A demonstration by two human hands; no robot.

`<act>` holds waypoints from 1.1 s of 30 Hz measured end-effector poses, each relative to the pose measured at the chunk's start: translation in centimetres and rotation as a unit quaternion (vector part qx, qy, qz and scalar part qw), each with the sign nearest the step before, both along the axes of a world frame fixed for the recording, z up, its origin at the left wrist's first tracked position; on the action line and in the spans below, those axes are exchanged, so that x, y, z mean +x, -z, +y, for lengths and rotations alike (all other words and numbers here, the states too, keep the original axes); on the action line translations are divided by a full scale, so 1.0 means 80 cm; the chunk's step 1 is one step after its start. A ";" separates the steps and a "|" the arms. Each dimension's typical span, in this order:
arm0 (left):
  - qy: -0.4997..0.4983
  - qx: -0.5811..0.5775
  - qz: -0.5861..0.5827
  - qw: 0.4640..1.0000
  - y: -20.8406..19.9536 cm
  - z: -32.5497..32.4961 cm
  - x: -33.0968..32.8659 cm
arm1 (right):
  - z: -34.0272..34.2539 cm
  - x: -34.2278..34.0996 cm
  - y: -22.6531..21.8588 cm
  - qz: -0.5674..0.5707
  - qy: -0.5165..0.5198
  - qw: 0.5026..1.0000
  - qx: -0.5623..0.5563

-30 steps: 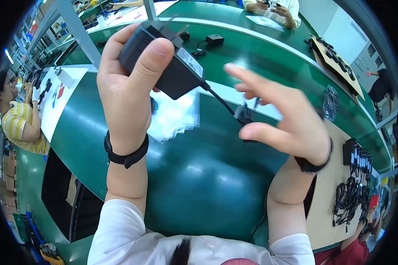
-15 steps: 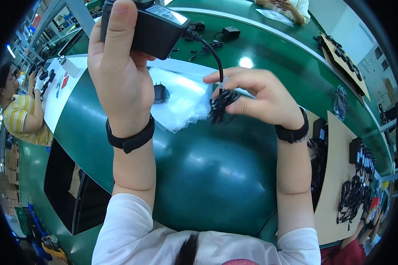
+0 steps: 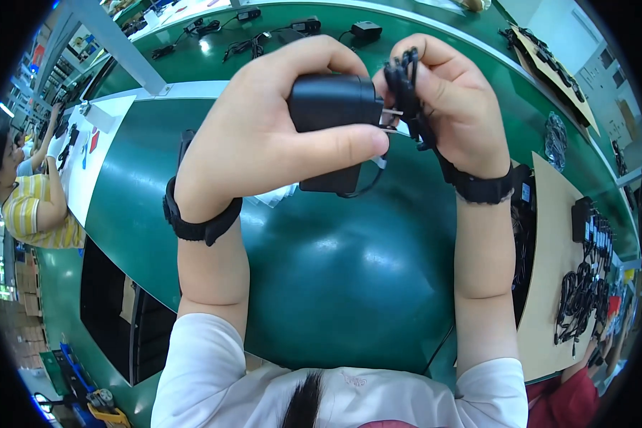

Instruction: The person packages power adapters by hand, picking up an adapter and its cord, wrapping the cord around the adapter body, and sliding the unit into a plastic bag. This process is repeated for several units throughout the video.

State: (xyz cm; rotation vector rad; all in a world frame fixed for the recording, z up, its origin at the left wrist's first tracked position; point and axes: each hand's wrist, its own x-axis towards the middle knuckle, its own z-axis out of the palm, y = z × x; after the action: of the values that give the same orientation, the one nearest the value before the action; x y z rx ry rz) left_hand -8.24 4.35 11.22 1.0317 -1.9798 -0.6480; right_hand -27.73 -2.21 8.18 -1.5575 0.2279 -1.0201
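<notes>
Clamping the stiff, light adapter (image 3: 332, 107) in my left hand (image 3: 264, 135), I pinch its limp coiled cord (image 3: 406, 85) in my right hand (image 3: 453, 107), clear of the bare prongs.

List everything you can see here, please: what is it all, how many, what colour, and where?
power adapter: one, black, held up in the left hand
coiled cable: one bundle, black, in the right hand
adapters with cables: several, black, far side of the table
green table: one, curved, under the hands
cardboard sheet: one, brown, right
cable bundles: many, black, on the cardboard
co-worker: one, yellow striped shirt, far left
wristbands: two, black, one per wrist
left hand: grips the adapter
right hand: pinches the cable
</notes>
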 end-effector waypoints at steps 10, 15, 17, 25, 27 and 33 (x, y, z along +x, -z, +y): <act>-0.005 -0.059 0.134 0.989 0.010 -0.003 -0.017 | 0.003 -0.002 -0.003 -0.019 -0.085 0.994 0.070; -0.109 -0.118 0.046 0.986 0.007 0.000 -0.015 | 0.024 0.021 -0.003 0.007 0.105 0.994 0.012; -0.080 -0.095 0.077 0.989 0.009 -0.005 -0.011 | 0.026 0.016 -0.006 0.030 0.053 0.998 0.011; -0.108 -0.175 0.108 0.973 0.006 0.007 -0.012 | 0.047 0.050 0.000 -0.059 0.223 0.959 -0.163; -0.085 -0.165 0.121 0.975 0.004 0.011 -0.008 | 0.049 0.041 -0.008 -0.023 0.175 0.968 -0.179; -0.061 -0.176 0.154 0.970 0.012 0.015 -0.016 | 0.062 0.017 -0.020 0.027 0.146 0.975 -0.168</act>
State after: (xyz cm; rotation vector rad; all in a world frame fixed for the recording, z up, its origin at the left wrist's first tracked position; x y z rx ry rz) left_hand -9.51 5.51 10.29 0.7769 -1.6680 -0.3471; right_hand -26.34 2.78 9.78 -1.8983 0.3430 -1.2970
